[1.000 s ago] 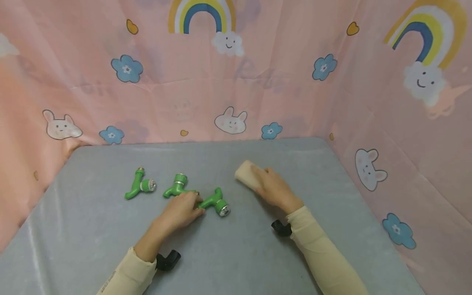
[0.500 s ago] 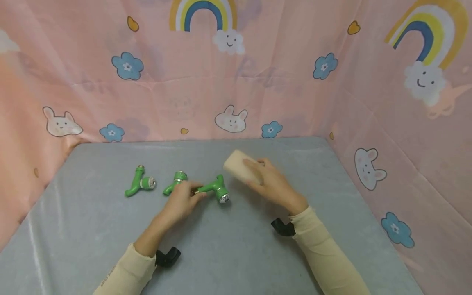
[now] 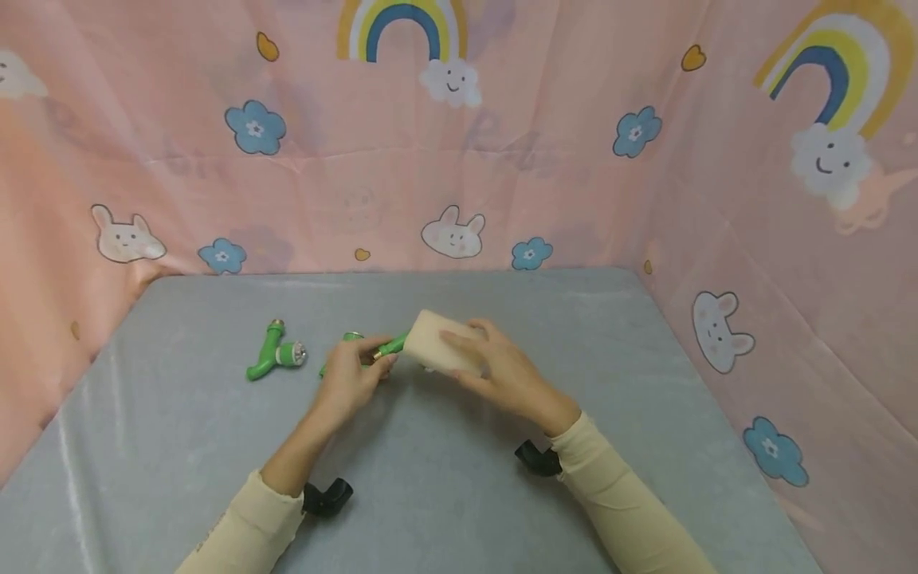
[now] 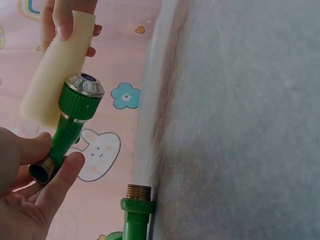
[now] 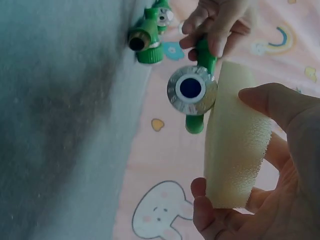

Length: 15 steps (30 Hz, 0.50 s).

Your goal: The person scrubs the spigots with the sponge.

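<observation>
My left hand (image 3: pixel 347 381) pinches a green faucet (image 4: pixel 67 130) by its threaded brass end, between thumb and fingers. The faucet's silver-capped knob points up in the left wrist view. My right hand (image 3: pixel 505 379) grips a cream sponge (image 3: pixel 439 343) by its sides. In the right wrist view the sponge (image 5: pixel 235 145) lies right against the faucet (image 5: pixel 204 62), beside its round silver cap. From the head view the sponge covers most of the held faucet. Both are raised over the table.
A second green faucet (image 3: pixel 353 336) lies on the grey table behind my left hand, partly hidden. Farther left lies a third faucet (image 3: pixel 271 352). Pink printed cloth (image 3: pixel 574 183) hangs along the table's back and sides. Black curved pieces (image 3: pixel 328 498) stick out at both wrists.
My left hand has lifted the faucet off the table and drawn it slightly back. My right hand has carried the sponge leftward, up to the faucet.
</observation>
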### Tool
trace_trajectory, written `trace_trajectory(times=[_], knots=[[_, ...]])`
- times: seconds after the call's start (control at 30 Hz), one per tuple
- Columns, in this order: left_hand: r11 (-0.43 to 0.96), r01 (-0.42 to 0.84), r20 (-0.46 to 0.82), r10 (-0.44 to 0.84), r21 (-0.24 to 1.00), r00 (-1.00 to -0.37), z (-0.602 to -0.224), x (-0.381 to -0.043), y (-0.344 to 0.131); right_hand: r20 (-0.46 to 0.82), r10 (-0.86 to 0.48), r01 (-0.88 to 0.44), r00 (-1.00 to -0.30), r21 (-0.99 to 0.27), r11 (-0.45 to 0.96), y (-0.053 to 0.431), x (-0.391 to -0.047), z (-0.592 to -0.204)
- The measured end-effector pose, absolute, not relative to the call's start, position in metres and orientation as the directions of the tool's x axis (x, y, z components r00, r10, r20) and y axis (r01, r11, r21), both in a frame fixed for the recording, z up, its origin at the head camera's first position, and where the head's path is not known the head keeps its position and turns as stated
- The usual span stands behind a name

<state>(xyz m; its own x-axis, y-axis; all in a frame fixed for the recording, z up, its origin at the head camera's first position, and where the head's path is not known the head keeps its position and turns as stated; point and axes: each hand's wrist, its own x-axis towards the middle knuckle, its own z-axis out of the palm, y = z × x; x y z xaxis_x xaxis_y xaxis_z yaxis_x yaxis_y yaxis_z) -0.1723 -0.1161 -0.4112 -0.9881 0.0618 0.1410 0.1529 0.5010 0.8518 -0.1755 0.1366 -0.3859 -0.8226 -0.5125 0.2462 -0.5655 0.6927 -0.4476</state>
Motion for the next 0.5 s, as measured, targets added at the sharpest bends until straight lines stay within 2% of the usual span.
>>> trace_trajectory(times=[0.3,0.5], knots=[[0.501,0.140,0.139,0.040,0.854,-0.989,-0.410,-0.173,-0.117,0.246,-0.455,-0.517,-0.856,-0.414,0.749,0.149,-0.190,-0.388],[0.508,0.156,0.150,0.053,0.847,-0.987,-0.408,-0.173,-0.117,0.305,-0.399,-0.497,-0.865,-0.402,0.769,0.161,-0.193,-0.385]])
